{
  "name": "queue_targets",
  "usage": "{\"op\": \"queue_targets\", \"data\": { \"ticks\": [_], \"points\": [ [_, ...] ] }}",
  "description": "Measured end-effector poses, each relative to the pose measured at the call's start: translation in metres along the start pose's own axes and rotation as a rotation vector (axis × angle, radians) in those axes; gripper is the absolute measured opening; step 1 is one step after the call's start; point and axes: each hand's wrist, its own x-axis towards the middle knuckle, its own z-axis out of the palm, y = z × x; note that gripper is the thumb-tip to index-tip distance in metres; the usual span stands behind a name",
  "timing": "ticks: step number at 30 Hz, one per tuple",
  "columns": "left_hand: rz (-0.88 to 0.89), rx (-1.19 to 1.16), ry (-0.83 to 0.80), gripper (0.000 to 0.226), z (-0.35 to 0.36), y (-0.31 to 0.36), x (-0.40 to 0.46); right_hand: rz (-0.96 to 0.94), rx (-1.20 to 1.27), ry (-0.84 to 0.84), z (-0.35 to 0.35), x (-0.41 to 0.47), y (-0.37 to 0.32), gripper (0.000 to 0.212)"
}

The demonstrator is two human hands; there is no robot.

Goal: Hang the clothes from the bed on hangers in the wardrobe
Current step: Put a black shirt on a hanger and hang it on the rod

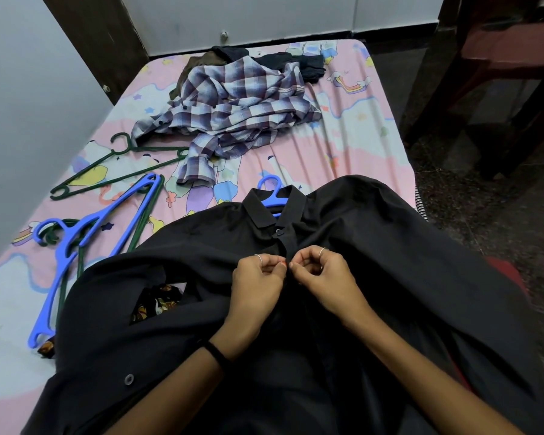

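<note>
A black shirt (pixel 358 246) lies spread face-up across the near end of the bed (pixel 343 146), a blue hanger (pixel 272 197) already inside it, its hook poking out past the collar. Both hands meet on the button placket just below the fastened top button: the left hand (pixel 258 284) and right hand (pixel 327 274) each have fingers curled in, fingertips pinching the two cloth edges together at what appears to be the second button (the button itself is too small and dark to make out). The placket runs straight from the collar back towards the person, so further fastening would travel nearer along that line, both hands equally close. A checked shirt (pixel 233 111) and spare hangers (pixel 101 221) wait beyond.
</note>
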Motion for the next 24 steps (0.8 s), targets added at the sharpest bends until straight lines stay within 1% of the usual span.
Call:
{"op": "queue_targets", "data": {
  "ticks": [2, 6, 13, 15, 17, 20, 24],
  "points": [
    [-0.001, -0.002, -0.004, 0.012, 0.000, 0.002, -0.001, -0.044, -0.054, 0.017, 0.000, -0.002, -0.003, 0.009],
    [-0.005, 0.049, -0.078, 0.014, -0.002, 0.003, 0.004, -0.116, -0.106, 0.073, 0.004, -0.005, -0.006, 0.013],
    [0.172, 0.260, -0.012, 0.016, -0.003, 0.005, 0.002, -0.183, -0.158, 0.115, 0.006, -0.006, -0.005, 0.010],
    [0.192, 0.283, -0.014, 0.015, -0.003, 0.004, 0.001, -0.209, -0.175, 0.110, 0.007, -0.007, -0.003, 0.009],
    [0.163, 0.276, -0.031, 0.015, -0.003, 0.002, 0.003, -0.229, -0.190, 0.108, 0.008, -0.008, -0.003, 0.008],
    [0.074, 0.151, -0.105, 0.016, -0.005, -0.002, 0.009, -0.183, -0.107, 0.086, 0.007, -0.006, -0.003, 0.008],
    [0.032, 0.020, -0.177, 0.021, -0.006, 0.000, 0.010, -0.043, 0.169, -0.006, 0.003, -0.003, -0.008, 0.010]
  ]
}}
